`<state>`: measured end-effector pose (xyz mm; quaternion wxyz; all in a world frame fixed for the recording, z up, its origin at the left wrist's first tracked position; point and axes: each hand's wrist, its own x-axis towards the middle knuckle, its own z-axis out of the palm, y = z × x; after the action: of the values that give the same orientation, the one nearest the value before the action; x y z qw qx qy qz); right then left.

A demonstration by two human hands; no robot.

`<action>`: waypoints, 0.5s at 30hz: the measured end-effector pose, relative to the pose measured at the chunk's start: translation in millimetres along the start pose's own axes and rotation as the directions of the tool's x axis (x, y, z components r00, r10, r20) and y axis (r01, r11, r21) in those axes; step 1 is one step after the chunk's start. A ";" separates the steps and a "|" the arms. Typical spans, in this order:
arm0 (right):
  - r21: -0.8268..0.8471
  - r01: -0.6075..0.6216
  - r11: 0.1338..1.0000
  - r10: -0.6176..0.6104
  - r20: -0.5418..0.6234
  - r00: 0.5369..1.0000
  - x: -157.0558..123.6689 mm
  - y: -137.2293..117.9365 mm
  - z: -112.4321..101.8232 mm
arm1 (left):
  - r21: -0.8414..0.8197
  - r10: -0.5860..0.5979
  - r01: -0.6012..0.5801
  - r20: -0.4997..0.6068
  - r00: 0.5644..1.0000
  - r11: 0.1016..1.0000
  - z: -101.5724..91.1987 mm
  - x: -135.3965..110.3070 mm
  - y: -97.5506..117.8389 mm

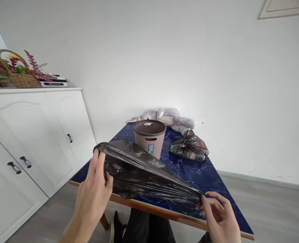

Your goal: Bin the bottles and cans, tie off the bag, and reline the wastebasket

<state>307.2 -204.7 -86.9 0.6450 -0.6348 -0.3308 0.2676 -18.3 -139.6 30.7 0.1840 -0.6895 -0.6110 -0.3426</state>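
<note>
A black plastic garbage bag (139,172) is stretched between my two hands above the near edge of the table. My left hand (95,185) grips its upper left corner, the fingers partly under the film. At the lower right end, my right hand (218,212) pinches the gathered plastic between thumb and fingers. Behind the bag stands an upright pinkish-brown trash can (149,136) with a dark rim, handle slots and a label; the bag hides part of its base. To its right lies a tied, filled black bag (189,148).
A grey plush toy (168,116) lies at the table's far end, against the wall. The blue marbled table (202,179) has a wooden edge. White cabinets (35,135) stand at left, bearing a wicker flower basket (24,80).
</note>
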 end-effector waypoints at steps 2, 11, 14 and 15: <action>0.013 -0.001 1.000 0.001 -0.009 1.000 -0.8 2.8 0.1 | -0.011 0.021 -0.021 -0.021 1.000 1.000 -1.3 -2.4 1.4; 0.028 0.006 1.000 -0.004 -0.056 0.998 2.4 28.6 -1.7 | -0.101 0.185 -0.189 -0.042 0.982 0.977 8.2 -39.3 17.9; -0.135 0.090 0.987 -0.104 -0.106 0.989 4.0 28.2 -8.5 | -0.111 0.215 -0.216 -0.020 0.976 0.970 14.5 -53.9 19.5; -0.233 0.161 0.959 -0.195 -0.134 0.972 1.3 25.5 -10.2 | -0.113 0.221 -0.222 -0.022 0.975 0.969 15.7 -57.7 20.5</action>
<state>317.7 -209.0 -111.9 0.6159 -0.6889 -0.3630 0.1198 4.4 -174.3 -17.1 0.1838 -0.7612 -0.5089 -0.3575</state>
